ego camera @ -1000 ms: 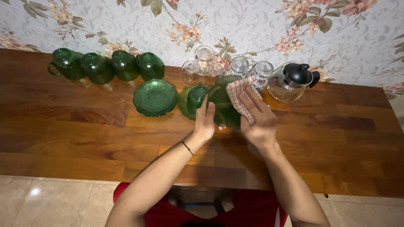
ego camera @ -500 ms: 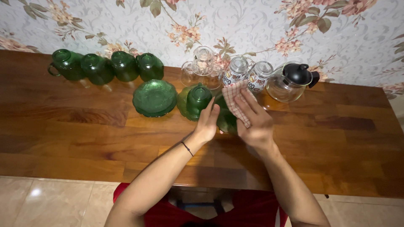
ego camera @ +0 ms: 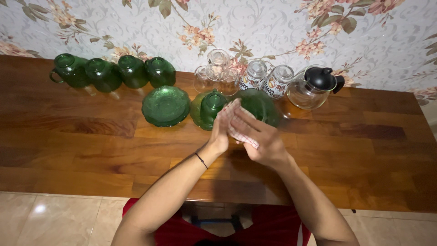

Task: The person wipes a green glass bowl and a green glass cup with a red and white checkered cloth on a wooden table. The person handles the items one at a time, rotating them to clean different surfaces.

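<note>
both forearms reach forward and converge at the middle. the left hand (ego camera: 220, 134) stands edge-up, fingers extended, a dark band on its wrist. the right hand (ego camera: 264, 139) lies palm-down, fingers spread leftward, touching the left hand's fingertips.

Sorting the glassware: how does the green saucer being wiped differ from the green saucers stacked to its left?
The held saucer is lifted and tilted, gripped by the left hand while the right hand presses a checked cloth on it. The stacked saucers lie flat on the table, untouched. Both are round, patterned green glass.
</note>
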